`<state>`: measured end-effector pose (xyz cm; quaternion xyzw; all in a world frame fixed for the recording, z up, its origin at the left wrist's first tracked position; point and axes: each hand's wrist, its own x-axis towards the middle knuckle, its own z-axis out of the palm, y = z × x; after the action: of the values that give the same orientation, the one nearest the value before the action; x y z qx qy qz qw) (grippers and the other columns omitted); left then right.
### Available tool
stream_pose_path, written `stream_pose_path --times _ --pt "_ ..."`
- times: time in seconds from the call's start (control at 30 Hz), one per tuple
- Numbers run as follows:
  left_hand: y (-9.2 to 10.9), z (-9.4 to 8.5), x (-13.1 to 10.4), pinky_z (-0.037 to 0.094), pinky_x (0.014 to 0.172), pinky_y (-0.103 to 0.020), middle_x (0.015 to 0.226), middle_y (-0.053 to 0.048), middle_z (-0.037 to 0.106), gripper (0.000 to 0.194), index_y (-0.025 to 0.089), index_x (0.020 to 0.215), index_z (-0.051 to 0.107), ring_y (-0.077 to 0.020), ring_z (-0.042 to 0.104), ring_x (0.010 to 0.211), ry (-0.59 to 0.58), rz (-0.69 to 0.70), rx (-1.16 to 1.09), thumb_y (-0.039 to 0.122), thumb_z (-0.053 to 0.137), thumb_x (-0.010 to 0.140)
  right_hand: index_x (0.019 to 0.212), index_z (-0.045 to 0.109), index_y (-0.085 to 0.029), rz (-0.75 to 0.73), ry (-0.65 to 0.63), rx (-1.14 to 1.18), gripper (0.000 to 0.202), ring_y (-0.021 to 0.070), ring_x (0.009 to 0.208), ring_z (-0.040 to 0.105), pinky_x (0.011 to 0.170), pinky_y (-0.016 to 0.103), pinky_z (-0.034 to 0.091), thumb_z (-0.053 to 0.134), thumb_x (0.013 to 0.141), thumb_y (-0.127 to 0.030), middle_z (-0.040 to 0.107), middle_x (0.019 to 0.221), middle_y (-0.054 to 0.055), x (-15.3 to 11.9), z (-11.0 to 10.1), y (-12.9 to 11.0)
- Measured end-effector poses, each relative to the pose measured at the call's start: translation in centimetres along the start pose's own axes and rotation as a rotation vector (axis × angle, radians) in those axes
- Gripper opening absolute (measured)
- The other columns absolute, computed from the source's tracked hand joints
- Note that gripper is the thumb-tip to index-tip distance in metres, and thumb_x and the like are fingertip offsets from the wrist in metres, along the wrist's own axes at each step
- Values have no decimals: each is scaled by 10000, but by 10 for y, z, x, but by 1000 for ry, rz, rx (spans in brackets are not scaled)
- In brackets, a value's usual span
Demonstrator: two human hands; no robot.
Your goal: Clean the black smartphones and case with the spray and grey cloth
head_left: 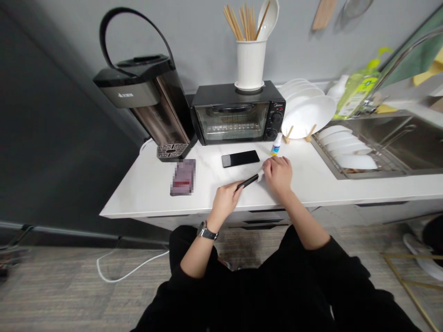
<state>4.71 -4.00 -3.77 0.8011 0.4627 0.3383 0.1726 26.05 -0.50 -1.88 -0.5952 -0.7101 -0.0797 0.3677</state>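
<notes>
Slim black object [248,182], tilted, pinched in left hand [225,198]; right hand [278,174] gripping white tissue [260,175]

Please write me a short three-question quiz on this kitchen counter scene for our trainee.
1. What stands on top of the toaster oven?
(a) a water dispenser
(b) a white utensil holder with chopsticks
(c) a green pump bottle

2. True or false: the left hand holds a slim black object.

3. Fill in the blank: the small white-capped bottle stands nearer to the ____ hand.

Key: 1 b; 2 true; 3 right.
</notes>
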Motion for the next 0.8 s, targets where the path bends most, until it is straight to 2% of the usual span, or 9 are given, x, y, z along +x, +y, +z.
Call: stream_pose_path --times 0.07,0.13,0.27,0.37,0.43,0.5,0.57,0.7,0.8 --pt "0 1 0 575 871 -306 1121 -102 822 282 191 1260 741 -228 784 944 12 -5 -3 245 545 1065 874 720 -207 53 56 22 381 287 1042 632 1194 562 292 386 1055 -227 750 973 98 -3 2 -6" --pt "-3 1 0 568 850 -309 1067 -119 823 254 159 1175 764 -241 781 923 5 -13 39 167 560 1024 926 728 -221 -97 19 88 350 277 1132 616 1245 546 224 410 1070 -246 757 1020 76 -10 4 -25" --pt "-8 1 0 520 713 -307 831 -133 788 191 124 832 745 -253 744 757 -20 -29 106 58 586 915 1050 732 -212 -524 -167 135 268 238 975 615 1057 420 397 487 1072 -319 745 987 59 -15 10 -47" --pt "-5 0 1 479 670 -286 773 -98 762 206 138 826 730 -222 715 701 -19 -31 91 141 590 977 905 728 -186 -405 -124 19 332 261 882 587 861 417 398 493 1066 -355 714 860 88 -1 12 -28" --pt "-3 0 2 463 664 -276 768 -77 755 247 150 876 736 -203 699 686 1 -45 56 237 570 1037 803 703 -190 -161 -14 -50 386 272 869 576 841 429 371 441 1072 -283 699 813 104 7 13 -17" --pt "-2 0 4 450 658 -272 746 -61 740 268 163 872 730 -192 677 664 16 -71 26 270 560 1049 801 694 -195 -41 67 -63 402 275 904 577 884 437 361 401 1075 -223 705 835 105 7 14 -19" --pt "-5 2 4 443 649 -278 707 -59 717 233 167 793 703 -195 655 643 17 -97 22 190 589 995 864 700 -199 -152 48 -19 369 270 937 575 930 435 359 408 1085 -247 710 879 92 0 16 -33" --pt "-12 5 1 458 657 -291 684 -77 700 229 178 655 628 -211 653 655 19 -127 24 55 613 847 1045 708 -194 -584 -140 90 341 251 934 567 881 404 370 442 1105 -399 718 966 78 -12 17 -50" --pt "-11 3 0 483 673 -277 688 -55 702 248 181 682 631 -191 661 660 54 -145 -22 176 626 929 1048 706 -191 -513 -203 135 418 259 947 574 870 397 363 413 1109 -484 724 985 99 -4 12 -25"
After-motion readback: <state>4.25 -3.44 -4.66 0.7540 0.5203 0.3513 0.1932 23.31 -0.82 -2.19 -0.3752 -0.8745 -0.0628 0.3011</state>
